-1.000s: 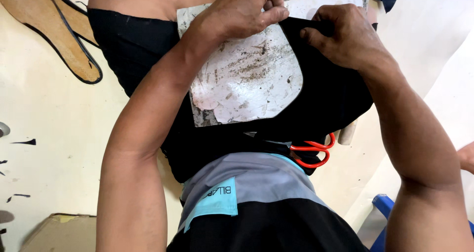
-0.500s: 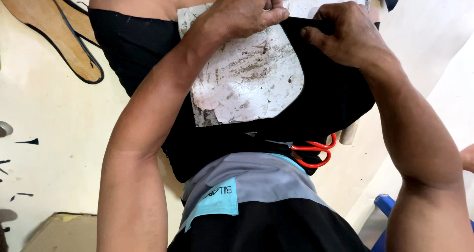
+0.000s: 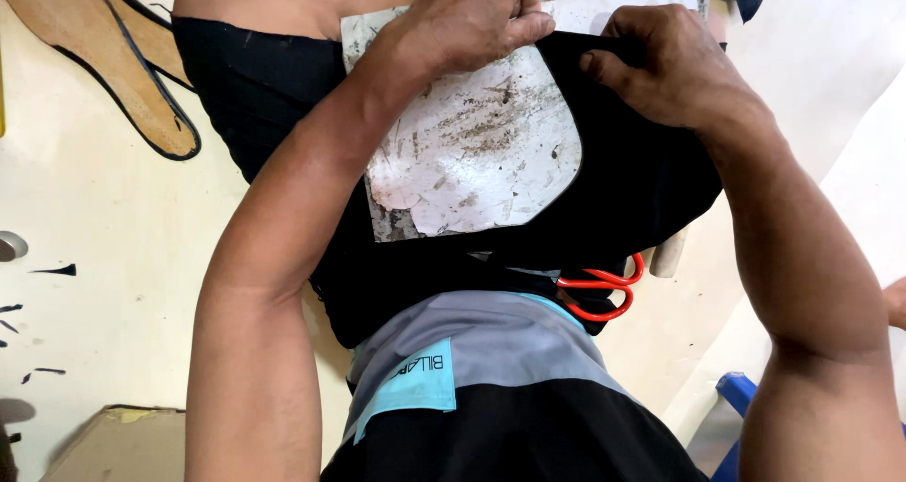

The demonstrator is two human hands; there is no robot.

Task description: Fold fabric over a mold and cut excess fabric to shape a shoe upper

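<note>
Black fabric (image 3: pixel 642 189) lies draped over a white, stained template board (image 3: pixel 472 152) on the person's lap, its edge folded across the board's upper right corner. No container shows. Left hand (image 3: pixel 477 19) is closed at the board's top edge, fingers pinching the fabric there. Right hand (image 3: pixel 661 62), just right of it, grips the folded fabric edge with curled fingers. Both forearms reach forward from the body. Orange-handled scissors (image 3: pixel 599 293) lie below the board, partly under the fabric.
</note>
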